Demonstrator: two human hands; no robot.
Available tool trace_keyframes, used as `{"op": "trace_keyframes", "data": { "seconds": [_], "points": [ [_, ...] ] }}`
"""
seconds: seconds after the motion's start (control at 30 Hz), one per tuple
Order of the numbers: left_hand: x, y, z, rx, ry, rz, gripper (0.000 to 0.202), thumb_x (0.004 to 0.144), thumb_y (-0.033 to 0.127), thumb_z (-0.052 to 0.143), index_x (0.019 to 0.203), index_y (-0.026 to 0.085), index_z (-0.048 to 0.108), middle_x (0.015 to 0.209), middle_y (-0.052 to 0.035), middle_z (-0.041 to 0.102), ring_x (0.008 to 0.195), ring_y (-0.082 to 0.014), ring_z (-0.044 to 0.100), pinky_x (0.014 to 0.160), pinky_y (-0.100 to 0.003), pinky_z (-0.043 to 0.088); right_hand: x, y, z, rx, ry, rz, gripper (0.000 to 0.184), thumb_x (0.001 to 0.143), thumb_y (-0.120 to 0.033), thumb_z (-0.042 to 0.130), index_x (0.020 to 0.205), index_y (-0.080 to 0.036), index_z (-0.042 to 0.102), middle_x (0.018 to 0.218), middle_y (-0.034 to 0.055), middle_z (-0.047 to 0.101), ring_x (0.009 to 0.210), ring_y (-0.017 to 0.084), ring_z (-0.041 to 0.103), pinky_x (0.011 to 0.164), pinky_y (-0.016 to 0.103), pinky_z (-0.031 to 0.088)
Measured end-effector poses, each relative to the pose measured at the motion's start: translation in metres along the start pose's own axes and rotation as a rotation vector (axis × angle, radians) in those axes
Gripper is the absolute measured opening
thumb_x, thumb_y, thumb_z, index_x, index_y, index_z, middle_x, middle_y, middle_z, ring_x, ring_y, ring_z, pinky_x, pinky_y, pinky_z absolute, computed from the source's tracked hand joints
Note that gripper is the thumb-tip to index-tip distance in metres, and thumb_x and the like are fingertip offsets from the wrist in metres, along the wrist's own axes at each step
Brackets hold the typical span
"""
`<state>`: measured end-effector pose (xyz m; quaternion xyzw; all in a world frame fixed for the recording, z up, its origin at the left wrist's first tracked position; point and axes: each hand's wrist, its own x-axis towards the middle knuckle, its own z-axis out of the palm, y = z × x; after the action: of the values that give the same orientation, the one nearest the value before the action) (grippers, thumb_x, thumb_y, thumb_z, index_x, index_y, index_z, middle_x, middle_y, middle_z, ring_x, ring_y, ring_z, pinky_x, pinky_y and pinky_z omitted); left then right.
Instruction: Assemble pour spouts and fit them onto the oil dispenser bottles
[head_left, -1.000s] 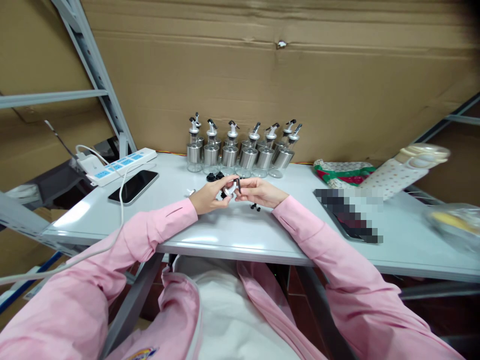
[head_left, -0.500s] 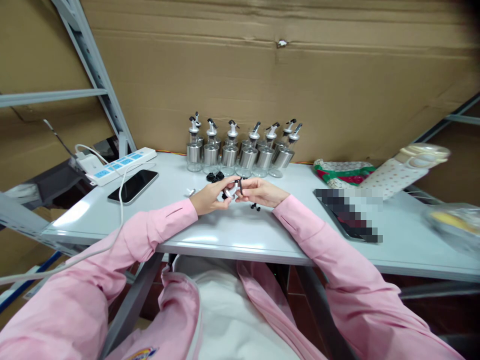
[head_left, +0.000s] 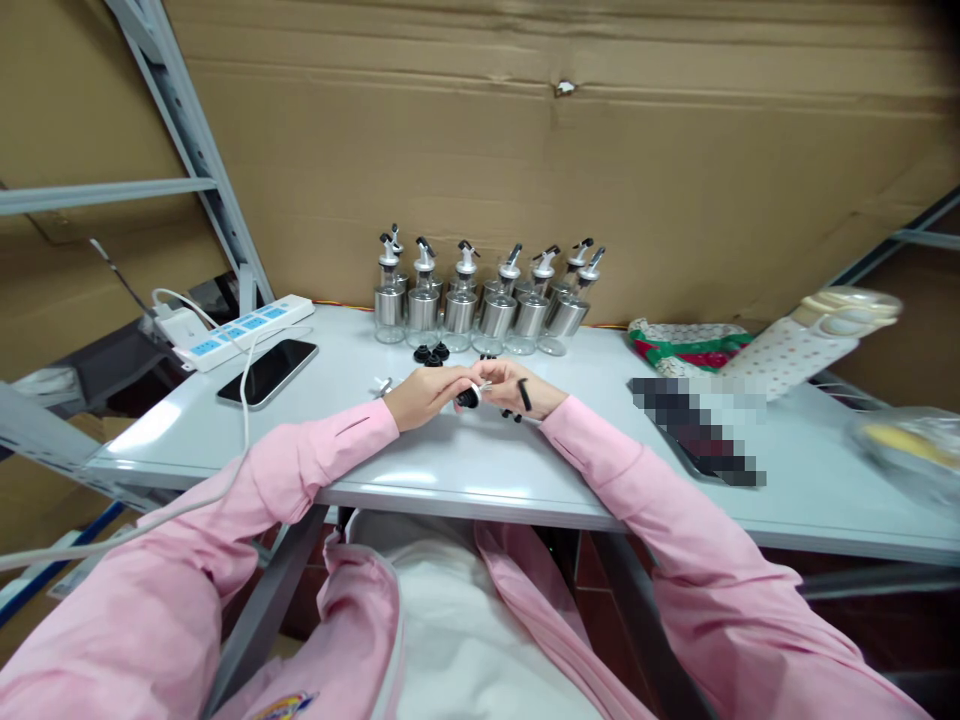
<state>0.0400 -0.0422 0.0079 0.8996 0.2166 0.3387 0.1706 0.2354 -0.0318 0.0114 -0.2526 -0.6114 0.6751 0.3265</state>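
Note:
A bottle pourer (head_left: 469, 397), with a black ribbed stopper, pale collar and spout, lies sideways between my two hands just above the table. My left hand (head_left: 429, 392) has its fingers closed around the stopper end. My right hand (head_left: 507, 380) grips the spout end, partly hiding it, and a black flap (head_left: 524, 394) sticks out over this hand. Behind my left hand are several black stoppers (head_left: 430, 354), and a loose silver spout (head_left: 383, 387) rests beside its wrist. Small black parts (head_left: 512, 415) lie under my right hand.
Glass-and-steel oil bottles (head_left: 497, 313) with pourers stand in rows at the back. Left are a phone (head_left: 268, 373), a power strip (head_left: 244, 330) and a white cable. Right are a dark flat device (head_left: 686, 430), a dotted tumbler (head_left: 802, 345) and a plastic-wrapped item (head_left: 911, 440).
The pourer has been turned so its black stopper now faces me and its spout points right. My hands have drawn closer together, and the left hand has rolled over it.

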Motion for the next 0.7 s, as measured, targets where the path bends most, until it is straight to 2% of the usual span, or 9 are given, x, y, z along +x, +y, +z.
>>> {"op": "trace_keyframes", "data": {
  "seconds": [0.13,0.23,0.37,0.47,0.53,0.57,0.7],
  "points": [
    [0.002,-0.002,0.002,-0.018,0.032,-0.04,0.031,0.09,0.036,0.036,0.101,0.015,0.056,0.093,-0.0052,0.065,0.075,-0.0115,0.061,0.074,-0.022,0.046,0.002,0.001,0.003,0.03,0.07,0.067,0.027,0.053,-0.016,0.076,0.075,-0.014,0.061,0.067,-0.0024,0.064,0.061,0.009,0.06,0.064,0.022,0.049],
    [0.003,-0.008,0.004,-0.001,0.044,-0.047,0.03,0.09,0.036,0.035,0.097,0.014,0.056,0.09,-0.0052,0.064,0.077,-0.0119,0.06,0.074,-0.023,0.046,0.003,-0.001,0.003,0.032,0.151,0.113,0.022,0.055,-0.015,0.073,0.073,-0.014,0.061,0.065,-0.0027,0.062,0.059,0.008,0.058,0.065,0.024,0.05],
    [0.004,-0.01,0.004,0.038,0.092,-0.002,0.028,0.089,0.035,0.037,0.094,0.013,0.054,0.086,-0.0052,0.062,0.077,-0.0119,0.058,0.075,-0.024,0.045,0.004,-0.003,-0.001,0.013,0.29,0.071,0.023,0.057,-0.019,0.071,0.077,-0.014,0.06,0.067,-0.0022,0.061,0.06,0.007,0.056,0.066,0.024,0.047],
    [0.003,-0.007,0.002,0.053,0.093,-0.005,0.028,0.09,0.035,0.035,0.094,0.014,0.053,0.085,-0.0049,0.061,0.077,-0.0119,0.056,0.074,-0.024,0.045,0.001,-0.012,-0.007,-0.125,0.338,0.014,0.024,0.064,-0.026,0.068,0.083,-0.015,0.059,0.064,-0.0032,0.058,0.058,0.007,0.053,0.064,0.024,0.044],
    [0.002,-0.004,0.002,0.052,0.07,-0.027,0.028,0.091,0.036,0.034,0.094,0.014,0.052,0.086,-0.0048,0.06,0.077,-0.0121,0.057,0.075,-0.024,0.045,-0.006,-0.023,-0.011,-0.302,0.267,-0.015,0.022,0.067,-0.029,0.066,0.082,-0.015,0.059,0.061,-0.0035,0.056,0.056,0.007,0.05,0.061,0.023,0.041],
    [0.002,-0.003,0.002,0.053,0.059,-0.039,0.028,0.091,0.036,0.033,0.094,0.014,0.051,0.086,-0.0048,0.06,0.078,-0.0123,0.057,0.075,-0.024,0.045,-0.011,-0.029,-0.011,-0.41,0.19,-0.014,0.021,0.067,-0.03,0.066,0.078,-0.014,0.059,0.061,-0.003,0.056,0.056,0.007,0.049,0.06,0.022,0.04],
    [0.0,-0.002,0.003,0.049,0.047,-0.095,0.028,0.091,0.037,0.029,0.092,0.016,0.048,0.088,-0.0048,0.06,0.081,-0.0129,0.058,0.076,-0.025,0.044,-0.042,-0.05,-0.003,-0.785,-0.233,0.216,0.021,0.064,-0.032,0.067,0.072,-0.013,0.062,0.066,-0.0003,0.059,0.061,0.008,0.051,0.063,0.023,0.041]
  ]
}}
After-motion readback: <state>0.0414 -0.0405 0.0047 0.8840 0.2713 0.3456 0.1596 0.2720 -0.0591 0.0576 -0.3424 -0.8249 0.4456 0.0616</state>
